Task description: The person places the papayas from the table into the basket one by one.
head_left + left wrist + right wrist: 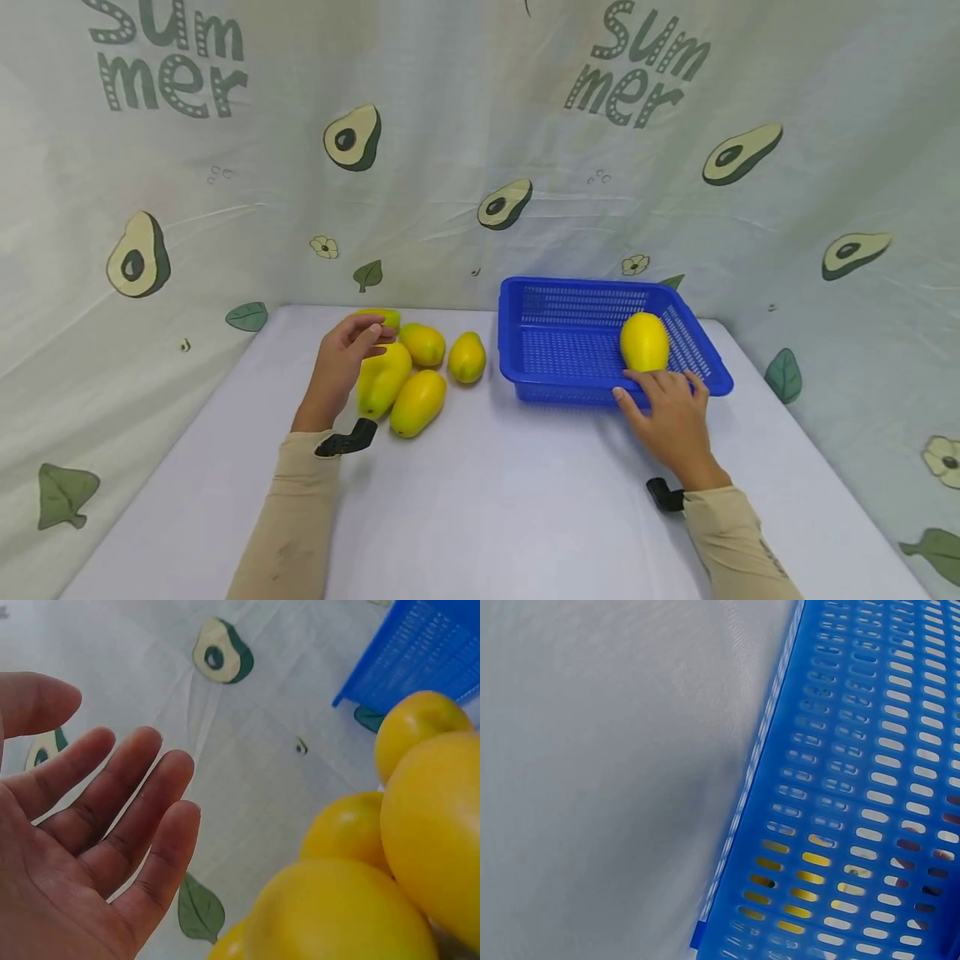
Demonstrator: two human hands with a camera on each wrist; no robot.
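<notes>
Yellow oval fruit (645,340): one in blue plastic basket (562,387), frame right; five outside. My left hand (340,362) wide; right hand (672,419), grip unclear.

My sleeves (300,508) are beige, the left fruits (417,404) greenish yellow, the right basket (570,354) blue, the far cloth (435,150) pale, avocado-printed

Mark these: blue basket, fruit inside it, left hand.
Blue perforated basket (570,352): head view, bare floor mesh.
Yellow fruit (644,342): head view, middle of its visible side.
Left hand (64,874): left wrist view, palm.
</notes>
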